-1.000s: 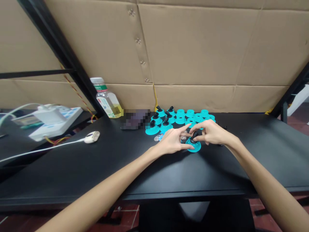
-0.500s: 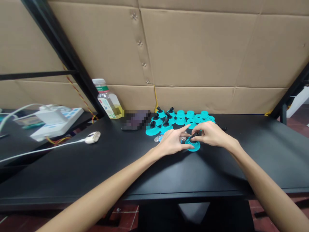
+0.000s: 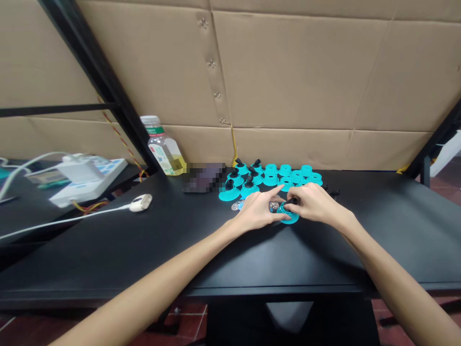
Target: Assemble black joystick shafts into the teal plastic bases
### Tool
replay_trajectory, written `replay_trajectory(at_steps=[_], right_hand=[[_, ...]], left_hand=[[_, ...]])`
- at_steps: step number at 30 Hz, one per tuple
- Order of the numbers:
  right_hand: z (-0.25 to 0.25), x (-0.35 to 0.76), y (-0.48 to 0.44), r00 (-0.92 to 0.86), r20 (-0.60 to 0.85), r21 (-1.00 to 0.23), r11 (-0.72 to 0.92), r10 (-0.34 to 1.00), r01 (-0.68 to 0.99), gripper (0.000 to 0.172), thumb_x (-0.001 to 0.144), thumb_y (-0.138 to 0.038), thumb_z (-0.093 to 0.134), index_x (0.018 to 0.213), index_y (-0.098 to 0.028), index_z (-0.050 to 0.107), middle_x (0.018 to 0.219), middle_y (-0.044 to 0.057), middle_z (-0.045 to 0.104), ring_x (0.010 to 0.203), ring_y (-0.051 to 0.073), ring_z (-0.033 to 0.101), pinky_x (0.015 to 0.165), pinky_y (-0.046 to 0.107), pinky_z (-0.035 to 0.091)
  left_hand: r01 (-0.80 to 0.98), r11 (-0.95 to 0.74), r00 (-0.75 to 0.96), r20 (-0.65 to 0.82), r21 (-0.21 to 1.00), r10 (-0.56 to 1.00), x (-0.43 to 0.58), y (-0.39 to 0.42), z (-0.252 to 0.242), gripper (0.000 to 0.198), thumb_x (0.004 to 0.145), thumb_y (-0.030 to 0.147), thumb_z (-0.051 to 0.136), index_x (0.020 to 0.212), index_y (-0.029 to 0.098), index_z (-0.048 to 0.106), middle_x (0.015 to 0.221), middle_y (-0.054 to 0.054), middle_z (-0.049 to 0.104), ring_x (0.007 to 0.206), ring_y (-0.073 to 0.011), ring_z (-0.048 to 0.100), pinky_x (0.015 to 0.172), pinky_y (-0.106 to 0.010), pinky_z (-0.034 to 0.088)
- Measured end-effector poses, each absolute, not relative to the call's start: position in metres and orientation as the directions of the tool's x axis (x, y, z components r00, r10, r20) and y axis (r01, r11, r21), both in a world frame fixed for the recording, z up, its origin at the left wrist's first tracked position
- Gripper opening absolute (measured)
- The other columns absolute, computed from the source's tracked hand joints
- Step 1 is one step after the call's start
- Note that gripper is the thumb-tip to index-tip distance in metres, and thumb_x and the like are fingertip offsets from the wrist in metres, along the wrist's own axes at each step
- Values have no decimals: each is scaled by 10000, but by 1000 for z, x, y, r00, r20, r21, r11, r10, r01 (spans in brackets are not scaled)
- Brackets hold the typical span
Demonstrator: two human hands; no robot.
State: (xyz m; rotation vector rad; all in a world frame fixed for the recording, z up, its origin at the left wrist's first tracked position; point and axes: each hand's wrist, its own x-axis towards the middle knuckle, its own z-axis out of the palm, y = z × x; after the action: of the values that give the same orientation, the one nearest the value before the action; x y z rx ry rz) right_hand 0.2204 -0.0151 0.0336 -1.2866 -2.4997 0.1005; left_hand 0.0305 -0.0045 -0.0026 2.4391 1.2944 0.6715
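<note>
Left hand and right hand close together over a teal flared base at the front of a cluster, on a black tabletop. Right fingers closed in a pinch on a black knobbed stick rising from that base. Left fingers spread open, no grip, the index reaching past the stick, the lowest finger just over the base's rim, contact impossible to tell. Both hands in the way of the base's middle and of a small metal part between them, partly hidden. Behind, thirteen more teal bases, six with black sticks and seven bare, the count uncertain where the cluster overlaps. Just beyond the left hand, silver discs, number unclear. Farther left, one plastic bottle of yellow liquid, one pixelated object, one cream corded device, one white power strip with one white plug adapter. Behind all, a cardboard wall with four metal fasteners, crossed by a black metal frame bar.
</note>
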Motion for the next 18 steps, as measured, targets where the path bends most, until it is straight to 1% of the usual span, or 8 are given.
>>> replay_trajectory(at_steps=[3,5,7,9,12,15,18], right_hand=[[36,223,-16,-562,221,-242,603,797,760,140,775,-204,564,835,-123,661,666,33,637,567,108,462,538,235,239],[38,226,-16,-580,191,-274,611,792,743,166,771,-173,556,881,-120,668,678,31,647,579,109,488,538,231,248],[39,227,-16,-587,176,-270,612,790,743,177,778,-143,539,894,-123,672,693,33,657,600,112,512,543,231,254],[38,226,-16,-584,178,-217,610,792,762,154,797,-143,523,850,-129,667,718,43,668,625,120,531,547,238,250],[37,222,-20,-567,195,-76,589,800,805,162,837,-167,497,785,-133,646,777,74,683,678,144,561,551,256,233],[37,217,-25,-558,195,45,560,807,827,193,874,-188,473,779,-133,632,797,87,685,705,163,583,550,272,214],[38,214,-28,-552,173,120,539,816,834,210,893,-222,468,791,-133,628,788,85,682,692,172,594,542,281,202]], left_hand=[[693,-555,494,258,460,830,30,-4,-3,853,730,582,670,1442,216,379,1115,-38,712,934,-250,686,720,-308,493],[692,-560,496,263,455,828,30,-3,-4,854,734,584,667,1446,217,371,1116,-33,711,935,-251,686,716,-307,490],[691,-567,498,272,449,823,30,-3,-5,852,736,586,668,1444,213,375,1117,-30,711,942,-256,684,716,-308,487],[685,-576,502,283,446,817,29,-3,-6,857,734,588,673,1442,209,376,1120,-28,710,948,-260,683,718,-310,485],[677,-583,506,291,450,812,29,-3,-6,877,722,587,689,1446,212,367,1119,-27,710,956,-263,684,710,-308,484],[671,-587,504,303,453,809,29,-3,-7,881,714,596,692,1442,217,372,1116,-30,711,960,-270,686,710,-313,485],[666,-595,504,318,450,803,30,-2,-8,879,713,611,682,1440,224,375,1110,-35,712,959,-278,688,727,-325,489]])
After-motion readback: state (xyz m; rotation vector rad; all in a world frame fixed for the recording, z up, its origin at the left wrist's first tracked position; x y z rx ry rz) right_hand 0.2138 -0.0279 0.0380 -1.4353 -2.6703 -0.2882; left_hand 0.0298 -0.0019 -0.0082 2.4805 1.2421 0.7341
